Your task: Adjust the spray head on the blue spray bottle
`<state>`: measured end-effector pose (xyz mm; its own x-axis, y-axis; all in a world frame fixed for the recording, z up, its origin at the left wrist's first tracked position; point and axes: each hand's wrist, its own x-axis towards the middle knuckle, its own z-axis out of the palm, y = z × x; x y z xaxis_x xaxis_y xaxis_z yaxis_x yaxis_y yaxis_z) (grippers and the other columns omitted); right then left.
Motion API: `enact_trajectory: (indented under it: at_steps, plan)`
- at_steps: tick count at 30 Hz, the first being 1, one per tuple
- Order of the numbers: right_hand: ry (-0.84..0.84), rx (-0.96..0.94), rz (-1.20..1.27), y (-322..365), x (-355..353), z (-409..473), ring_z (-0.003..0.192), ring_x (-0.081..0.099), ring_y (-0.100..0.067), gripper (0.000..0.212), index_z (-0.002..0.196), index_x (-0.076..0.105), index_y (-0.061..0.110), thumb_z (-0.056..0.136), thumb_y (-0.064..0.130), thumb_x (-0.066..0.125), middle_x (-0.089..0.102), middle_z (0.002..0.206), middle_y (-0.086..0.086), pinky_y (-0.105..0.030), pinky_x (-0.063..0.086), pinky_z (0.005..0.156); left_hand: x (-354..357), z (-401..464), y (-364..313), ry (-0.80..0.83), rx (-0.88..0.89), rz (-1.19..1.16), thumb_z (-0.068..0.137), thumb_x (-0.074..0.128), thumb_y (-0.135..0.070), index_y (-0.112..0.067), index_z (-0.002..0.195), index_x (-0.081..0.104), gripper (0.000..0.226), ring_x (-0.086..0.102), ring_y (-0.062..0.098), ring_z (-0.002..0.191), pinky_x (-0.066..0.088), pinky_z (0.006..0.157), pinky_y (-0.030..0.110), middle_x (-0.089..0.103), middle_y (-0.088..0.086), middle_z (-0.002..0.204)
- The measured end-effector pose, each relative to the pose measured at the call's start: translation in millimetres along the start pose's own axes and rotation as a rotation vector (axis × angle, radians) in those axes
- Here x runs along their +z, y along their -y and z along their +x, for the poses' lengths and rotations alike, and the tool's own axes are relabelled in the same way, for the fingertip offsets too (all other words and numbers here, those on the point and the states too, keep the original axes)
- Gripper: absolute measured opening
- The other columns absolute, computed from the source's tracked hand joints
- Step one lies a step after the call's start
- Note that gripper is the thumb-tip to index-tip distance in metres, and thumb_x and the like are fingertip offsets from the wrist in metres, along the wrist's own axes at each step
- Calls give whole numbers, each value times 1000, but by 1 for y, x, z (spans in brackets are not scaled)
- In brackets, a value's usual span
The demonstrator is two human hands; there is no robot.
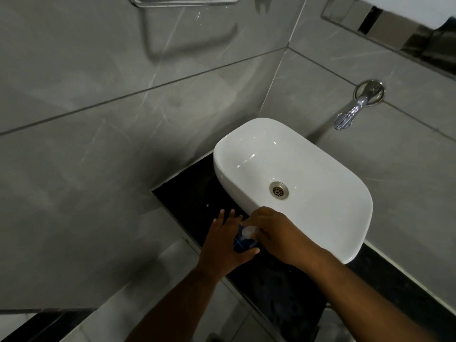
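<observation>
The blue spray bottle (244, 243) stands on the black counter (197, 191) just left of the basin. Its white spray head (248, 230) shows from above between my two hands. My left hand (225, 243) wraps the bottle's body from the left, thumb across the front and fingers stretched behind it. My right hand (274, 233) reaches in from the right and its fingertips pinch the white spray head. Most of the bottle is hidden by my hands.
A white oval basin (237, 146) with a metal drain (279, 190) sits on the counter right beside the bottle. A chrome tap (350, 112) juts from the grey tiled wall above it. A metal rail (185, 2) hangs at the top left.
</observation>
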<state>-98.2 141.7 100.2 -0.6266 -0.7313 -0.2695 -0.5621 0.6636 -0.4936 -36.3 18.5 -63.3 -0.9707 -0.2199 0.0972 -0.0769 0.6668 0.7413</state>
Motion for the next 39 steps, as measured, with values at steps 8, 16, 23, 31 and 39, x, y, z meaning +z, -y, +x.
enact_trajectory:
  at_steps: [8,16,23,31,39]
  plan:
    - [-251,256,292,-32,50,-18,88,70,-2,31,112,68,29,86,14,70,75,102,5,-30,59,86,-4,-12,-15,-21,-244,-318,52,78,-71,-29,129,46,94,55,4,109,40,79,4,56,-16,116]
    - [-293,199,279,-8,72,37,77,59,21,21,93,68,34,85,15,66,66,68,26,-2,43,63,-35,-1,8,-175,-244,-422,63,85,-43,-32,113,58,58,60,-3,96,43,74,6,65,-15,105]
    - [-301,95,333,33,84,122,95,68,-18,20,108,70,9,91,12,61,75,104,-7,-33,53,86,-92,34,64,-265,-346,-334,68,86,-29,-19,128,55,69,58,4,101,35,72,-5,62,-10,110]
    - [-347,64,347,53,97,185,80,64,-16,11,92,69,9,92,14,60,72,90,-6,-16,39,61,-132,63,98,-240,-392,-315,75,79,-39,-28,123,56,54,51,-3,90,34,63,-6,56,-19,100]
    - [-299,35,316,61,89,180,84,67,-18,13,97,70,9,94,18,60,73,94,-9,-28,48,71,-139,68,95,-185,-395,-303,77,77,-40,-27,131,50,62,55,5,101,38,73,5,62,-9,116]
